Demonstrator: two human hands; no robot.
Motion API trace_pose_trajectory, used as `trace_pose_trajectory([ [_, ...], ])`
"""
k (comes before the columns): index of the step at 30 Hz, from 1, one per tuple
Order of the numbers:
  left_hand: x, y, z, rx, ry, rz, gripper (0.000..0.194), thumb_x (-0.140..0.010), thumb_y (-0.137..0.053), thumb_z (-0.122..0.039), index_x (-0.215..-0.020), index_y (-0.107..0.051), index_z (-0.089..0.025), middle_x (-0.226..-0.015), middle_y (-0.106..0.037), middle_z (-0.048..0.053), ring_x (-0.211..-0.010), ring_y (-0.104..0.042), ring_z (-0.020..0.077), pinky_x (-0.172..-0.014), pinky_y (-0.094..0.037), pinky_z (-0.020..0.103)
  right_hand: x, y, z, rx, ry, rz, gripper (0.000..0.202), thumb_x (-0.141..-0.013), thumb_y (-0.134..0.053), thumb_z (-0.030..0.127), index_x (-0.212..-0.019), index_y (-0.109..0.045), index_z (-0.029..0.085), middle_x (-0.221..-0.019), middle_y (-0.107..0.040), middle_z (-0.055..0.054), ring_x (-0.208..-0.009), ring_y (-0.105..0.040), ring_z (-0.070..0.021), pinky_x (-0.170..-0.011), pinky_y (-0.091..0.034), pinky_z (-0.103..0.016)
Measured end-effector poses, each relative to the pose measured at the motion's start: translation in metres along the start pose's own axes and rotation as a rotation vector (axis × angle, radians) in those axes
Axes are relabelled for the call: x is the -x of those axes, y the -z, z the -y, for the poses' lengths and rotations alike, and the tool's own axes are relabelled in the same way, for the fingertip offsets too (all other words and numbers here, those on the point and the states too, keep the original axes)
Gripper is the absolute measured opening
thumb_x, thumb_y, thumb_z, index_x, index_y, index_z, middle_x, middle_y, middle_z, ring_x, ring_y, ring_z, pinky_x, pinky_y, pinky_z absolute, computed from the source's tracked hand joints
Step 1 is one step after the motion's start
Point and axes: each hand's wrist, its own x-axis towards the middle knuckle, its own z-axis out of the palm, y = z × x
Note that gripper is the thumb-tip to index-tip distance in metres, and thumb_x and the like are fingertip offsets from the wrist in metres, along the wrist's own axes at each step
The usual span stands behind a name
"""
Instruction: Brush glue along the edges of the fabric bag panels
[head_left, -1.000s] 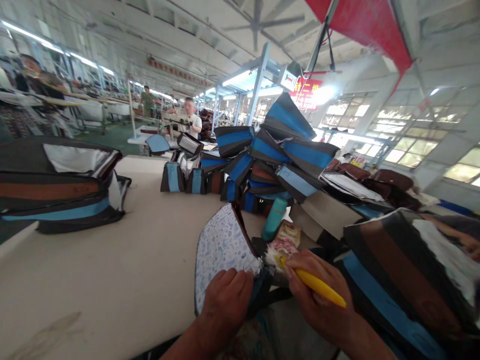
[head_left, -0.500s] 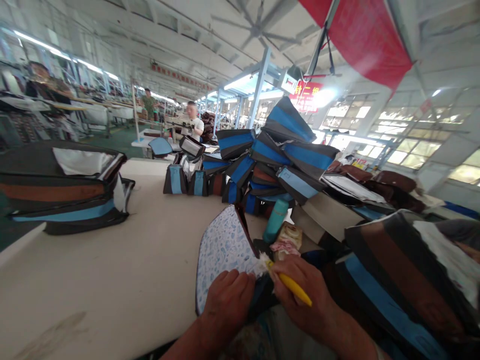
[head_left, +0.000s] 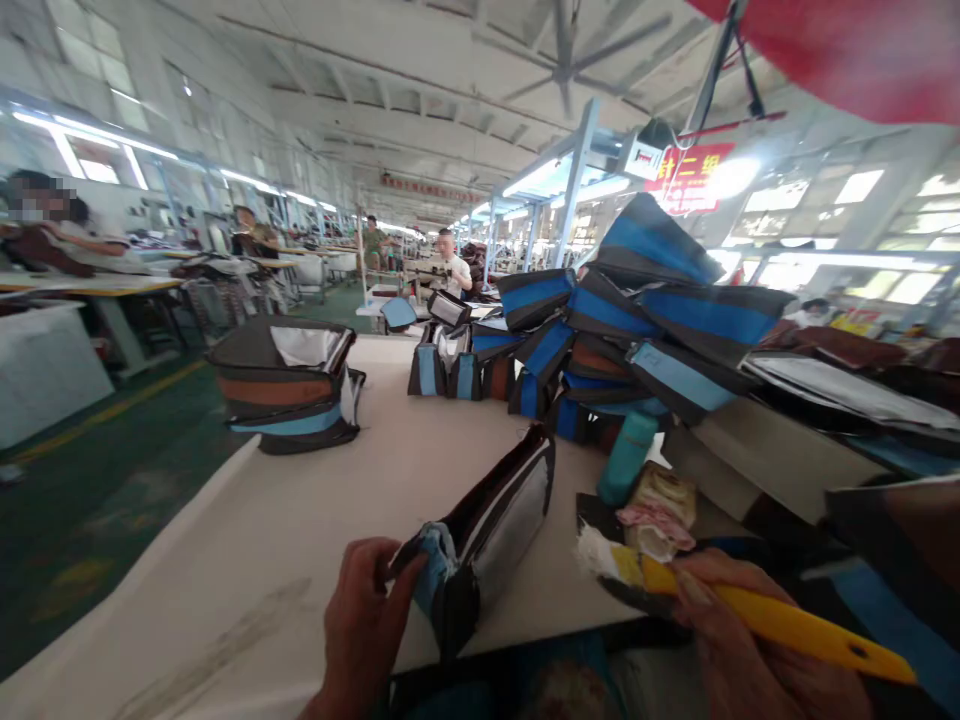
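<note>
Our left hand (head_left: 364, 608) pinches the bag's (head_left: 516, 518) near end; it looks light and soft-walled, best held there. Our right hand (head_left: 742, 655) grips the brush (head_left: 810, 628).

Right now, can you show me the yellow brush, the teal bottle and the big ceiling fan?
Yellow brush (head_left: 802, 626): head view, on its handle.
Teal bottle (head_left: 627, 460): head view, middle of its side.
Ceiling fan (head_left: 562, 75): head view, on its hub.

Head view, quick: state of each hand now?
Left hand: closed, pinching the near end of the grey-and-blue bag.
Right hand: closed, holding the yellow-handled brush.
</note>
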Motion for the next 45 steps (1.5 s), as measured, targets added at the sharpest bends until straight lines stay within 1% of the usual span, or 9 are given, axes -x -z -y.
trace_pose_trajectory([
  [3,0.032,0.005,-0.001,0.129,0.076,0.048,0.021,-0.092,-0.053,-0.043,-0.088,-0.055,-0.023,-0.077,-0.058,-0.001,-0.067,-0.059,0.0155,-0.062,-0.052,0.027,-0.004,-0.001,-0.002,-0.118,-0.014,0.130,0.017,-0.085,-0.070,0.036,-0.086,-0.076,0.020,-0.074,-0.071,-0.009,-0.058,-0.068,-0.0212,-0.043,-0.053,-0.025],
  [7,0.053,-0.004,-0.008,0.175,-0.169,0.070,0.041,-0.086,-0.062,-0.045,-0.118,-0.056,-0.020,-0.105,-0.063,0.009,-0.085,-0.065,0.0203,-0.070,-0.058,0.031,0.003,-0.014,0.002,-0.193,0.012,0.252,0.020,-0.088,-0.066,0.038,-0.089,-0.076,0.020,-0.072,-0.070,-0.008,-0.057,-0.067,-0.0198,-0.047,-0.056,-0.023],
  [11,0.040,-0.023,-0.023,0.088,-0.195,0.042,0.039,-0.086,-0.065,-0.031,-0.123,-0.055,-0.019,-0.109,-0.062,0.011,-0.091,-0.066,0.0199,-0.074,-0.058,0.029,0.025,-0.039,0.011,-0.155,-0.090,0.002,0.004,-0.085,-0.069,0.024,-0.086,-0.069,0.019,-0.076,-0.066,-0.005,-0.060,-0.062,-0.0145,-0.048,-0.050,-0.019],
  [15,0.013,-0.033,-0.037,0.200,-0.184,0.094,0.033,-0.092,-0.055,-0.022,-0.124,-0.057,-0.019,-0.107,-0.062,0.010,-0.093,-0.065,0.0177,-0.080,-0.056,0.028,0.029,-0.047,0.014,-0.152,-0.096,0.039,0.004,-0.088,-0.065,0.023,-0.089,-0.068,0.020,-0.075,-0.063,-0.003,-0.061,-0.059,-0.0136,-0.051,-0.049,-0.020],
  [23,-0.030,0.002,-0.074,0.614,0.123,0.405,0.025,-0.087,-0.059,-0.027,-0.109,-0.070,-0.023,-0.095,-0.064,0.002,-0.090,-0.063,0.0176,-0.077,-0.051,0.026,-0.007,-0.055,0.031,-0.137,0.019,0.057,0.007,-0.090,-0.061,0.020,-0.085,-0.064,0.021,-0.076,-0.062,-0.002,-0.060,-0.056,-0.0130,-0.050,-0.046,-0.021],
  [31,-0.025,0.022,-0.092,0.845,0.332,0.507,0.027,-0.082,-0.067,-0.029,-0.108,-0.071,-0.023,-0.104,-0.066,0.002,-0.096,-0.063,0.0197,-0.081,-0.050,0.026,-0.022,-0.092,0.052,-0.170,0.013,0.254,0.013,-0.093,-0.055,0.021,-0.083,-0.063,0.021,-0.069,-0.059,0.002,-0.061,-0.055,-0.0122,-0.055,-0.045,-0.022],
  [37,-0.023,0.026,-0.090,0.847,0.410,0.471,0.030,-0.079,-0.070,-0.031,-0.107,-0.072,-0.021,-0.103,-0.067,0.003,-0.097,-0.063,0.0215,-0.084,-0.050,0.029,-0.033,-0.100,0.048,-0.168,-0.030,0.083,0.009,-0.093,-0.057,0.024,-0.086,-0.062,0.021,-0.070,-0.058,0.003,-0.062,-0.056,-0.0113,-0.057,-0.045,-0.022],
  [42,-0.021,0.025,-0.084,0.811,0.382,0.478,0.028,-0.079,-0.071,-0.032,-0.104,-0.072,-0.021,-0.101,-0.068,0.002,-0.092,-0.063,0.0193,-0.079,-0.050,0.026,-0.024,-0.107,0.054,-0.262,-0.081,0.238,0.012,-0.094,-0.055,0.025,-0.085,-0.062,0.021,-0.070,-0.058,0.003,-0.061,-0.054,-0.0114,-0.055,-0.044,-0.022],
  [45,-0.021,0.025,-0.083,0.780,0.366,0.466,0.029,-0.080,-0.070,-0.033,-0.106,-0.071,-0.021,-0.103,-0.067,0.002,-0.095,-0.062,0.0195,-0.081,-0.050,0.027,-0.022,-0.112,0.054,-0.229,-0.027,0.180,0.012,-0.094,-0.055,0.022,-0.085,-0.062,0.021,-0.073,-0.059,0.002,-0.066,-0.055,-0.0115,-0.061,-0.045,-0.022],
])
